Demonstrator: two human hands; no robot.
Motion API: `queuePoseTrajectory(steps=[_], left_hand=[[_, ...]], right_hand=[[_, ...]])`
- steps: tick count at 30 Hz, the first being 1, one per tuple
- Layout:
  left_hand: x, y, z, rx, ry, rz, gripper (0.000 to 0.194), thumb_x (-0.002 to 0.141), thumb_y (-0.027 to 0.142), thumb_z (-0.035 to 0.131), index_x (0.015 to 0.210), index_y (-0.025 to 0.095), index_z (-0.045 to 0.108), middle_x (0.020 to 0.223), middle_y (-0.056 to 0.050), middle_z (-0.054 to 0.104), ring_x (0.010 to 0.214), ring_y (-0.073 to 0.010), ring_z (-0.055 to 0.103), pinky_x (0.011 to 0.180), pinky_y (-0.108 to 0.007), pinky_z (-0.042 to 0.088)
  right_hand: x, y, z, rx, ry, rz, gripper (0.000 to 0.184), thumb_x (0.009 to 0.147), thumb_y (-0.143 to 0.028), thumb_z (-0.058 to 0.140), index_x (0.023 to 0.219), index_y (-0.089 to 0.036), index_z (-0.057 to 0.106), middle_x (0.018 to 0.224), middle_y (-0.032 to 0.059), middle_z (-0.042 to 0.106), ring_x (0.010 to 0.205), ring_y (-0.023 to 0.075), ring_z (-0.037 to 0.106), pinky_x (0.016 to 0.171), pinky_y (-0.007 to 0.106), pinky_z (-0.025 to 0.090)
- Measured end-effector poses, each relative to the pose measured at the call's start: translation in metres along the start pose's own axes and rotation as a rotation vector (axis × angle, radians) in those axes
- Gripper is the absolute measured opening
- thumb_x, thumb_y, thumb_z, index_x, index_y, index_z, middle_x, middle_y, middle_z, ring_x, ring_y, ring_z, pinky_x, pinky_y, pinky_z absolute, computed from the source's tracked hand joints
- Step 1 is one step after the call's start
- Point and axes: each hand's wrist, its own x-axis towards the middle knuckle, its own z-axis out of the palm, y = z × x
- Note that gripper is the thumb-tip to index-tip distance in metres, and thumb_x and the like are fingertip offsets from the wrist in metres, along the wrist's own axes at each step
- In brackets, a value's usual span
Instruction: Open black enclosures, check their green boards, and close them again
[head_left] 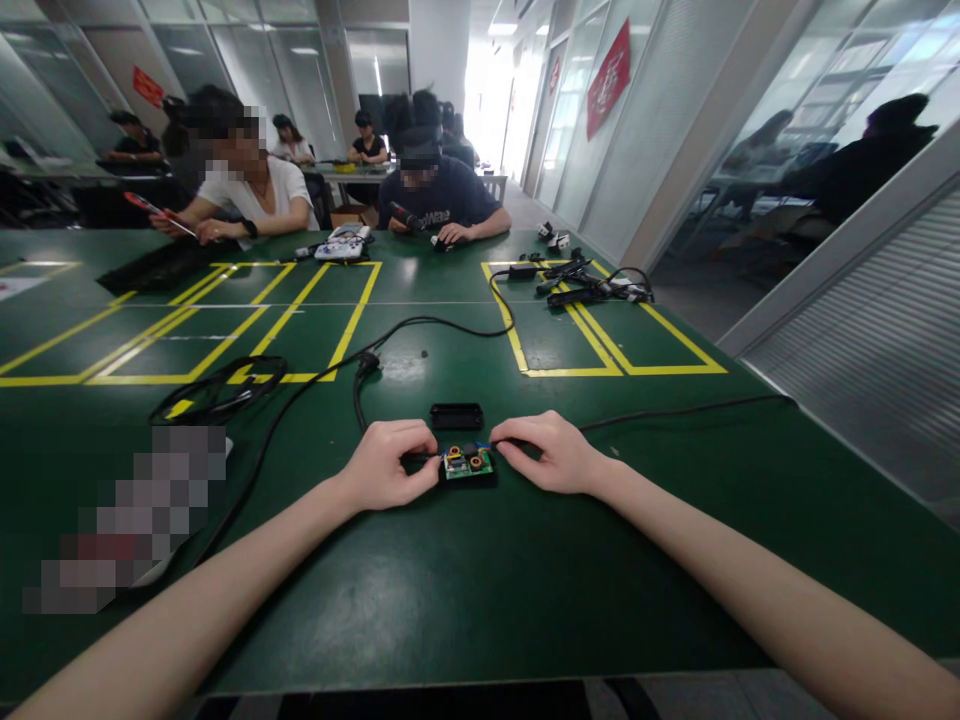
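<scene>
In front of me a small green circuit board (pixel 469 466) with copper coils sits in or over a black lower shell (pixel 489 481). My left hand (pixel 394 465) is closed at the board's left end, thumb and forefinger around a black power cable (pixel 414 459). At the right end my right hand (pixel 551 455) pinches a second black cable (pixel 690 409), near thin blue wires that meet the board. That cable runs out from behind my right hand across the table. Just beyond the board lies the other black half-shell (pixel 457 416), its hollow side showing.
Yellow tape frames mark the green table (pixel 360 620). A coiled black cable (pixel 217 390) and a blurred-out flat item (pixel 150 520) lie left. Adapters and cables (pixel 581 282) are heaped at the far right. Two people (pixel 251 190) (pixel 442 190) work across the table.
</scene>
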Motion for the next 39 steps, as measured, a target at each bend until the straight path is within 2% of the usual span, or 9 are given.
queuePoseTrajectory(steps=[5, 10, 19, 22, 26, 29, 34, 39], left_hand=[[0.0004, 0.0009, -0.0019, 0.007, -0.094, -0.056, 0.018, 0.086, 0.025, 0.054, 0.069, 0.019, 0.058, 0.061, 0.002, 0.055, 0.054, -0.0107, 0.048, 0.055, -0.023, 0.036], [0.0016, 0.0002, -0.0004, 0.036, -0.156, -0.078, 0.018, 0.084, 0.025, 0.055, 0.067, 0.019, 0.055, 0.059, 0.004, 0.052, 0.052, -0.0104, 0.046, 0.054, -0.023, 0.032], [0.0015, -0.0012, 0.0026, 0.108, -0.114, -0.217, 0.011, 0.084, 0.027, 0.059, 0.075, 0.020, 0.057, 0.064, 0.004, 0.056, 0.056, -0.0117, 0.052, 0.056, -0.023, 0.035], [0.0014, -0.0016, 0.0015, 0.090, -0.103, -0.172, 0.008, 0.087, 0.025, 0.060, 0.084, 0.020, 0.064, 0.069, 0.002, 0.061, 0.062, -0.0133, 0.057, 0.060, -0.024, 0.041], [0.0022, -0.0033, 0.0004, 0.054, -0.105, -0.105, 0.013, 0.096, 0.024, 0.058, 0.091, 0.020, 0.070, 0.080, -0.003, 0.069, 0.074, -0.0164, 0.064, 0.069, -0.026, 0.048], [0.0025, -0.0044, -0.0003, 0.018, -0.137, -0.121, 0.016, 0.098, 0.025, 0.058, 0.090, 0.019, 0.071, 0.084, -0.004, 0.071, 0.078, -0.0174, 0.065, 0.070, -0.027, 0.049], [0.0017, -0.0051, -0.0016, -0.035, -0.179, -0.147, 0.020, 0.099, 0.025, 0.056, 0.086, 0.019, 0.070, 0.084, -0.004, 0.070, 0.076, -0.0162, 0.065, 0.069, -0.025, 0.049], [0.0021, -0.0054, -0.0040, -0.060, -0.219, -0.141, 0.022, 0.099, 0.026, 0.055, 0.086, 0.019, 0.070, 0.085, -0.004, 0.071, 0.075, -0.0157, 0.065, 0.068, -0.025, 0.048]], right_hand=[[-0.0010, 0.0004, -0.0003, 0.020, -0.112, 0.049, 0.015, 0.099, -0.023, 0.052, 0.098, -0.020, 0.067, 0.069, -0.0004, 0.066, 0.056, 0.0133, 0.060, 0.059, 0.025, 0.042], [0.0007, 0.0022, 0.0004, 0.001, -0.166, 0.076, 0.013, 0.097, -0.024, 0.053, 0.095, -0.021, 0.066, 0.064, -0.0023, 0.061, 0.054, 0.0134, 0.056, 0.057, 0.025, 0.038], [0.0011, 0.0099, 0.0055, -0.005, -0.134, 0.118, 0.012, 0.097, -0.025, 0.053, 0.101, -0.021, 0.064, 0.069, -0.0015, 0.063, 0.056, 0.0138, 0.056, 0.059, 0.025, 0.038], [0.0013, 0.0081, 0.0041, 0.022, -0.142, 0.119, 0.010, 0.096, -0.025, 0.054, 0.099, -0.021, 0.063, 0.071, -0.0011, 0.064, 0.057, 0.0133, 0.056, 0.059, 0.024, 0.039], [0.0022, 0.0037, 0.0004, 0.063, -0.174, 0.119, 0.005, 0.092, -0.022, 0.059, 0.087, -0.021, 0.058, 0.071, -0.0015, 0.062, 0.057, 0.0122, 0.052, 0.058, 0.024, 0.037], [0.0023, 0.0021, -0.0015, 0.061, -0.187, 0.094, 0.013, 0.092, -0.024, 0.060, 0.081, -0.021, 0.054, 0.072, -0.0012, 0.059, 0.058, 0.0125, 0.050, 0.058, 0.024, 0.035], [0.0017, 0.0033, -0.0014, 0.049, -0.202, 0.089, 0.024, 0.085, -0.032, 0.075, 0.083, -0.021, 0.053, 0.077, -0.0006, 0.061, 0.065, 0.0145, 0.055, 0.060, 0.024, 0.036], [0.0016, 0.0056, 0.0001, 0.043, -0.208, 0.061, 0.021, 0.090, -0.031, 0.073, 0.085, -0.021, 0.055, 0.079, 0.0005, 0.062, 0.068, 0.0158, 0.056, 0.062, 0.025, 0.038]])
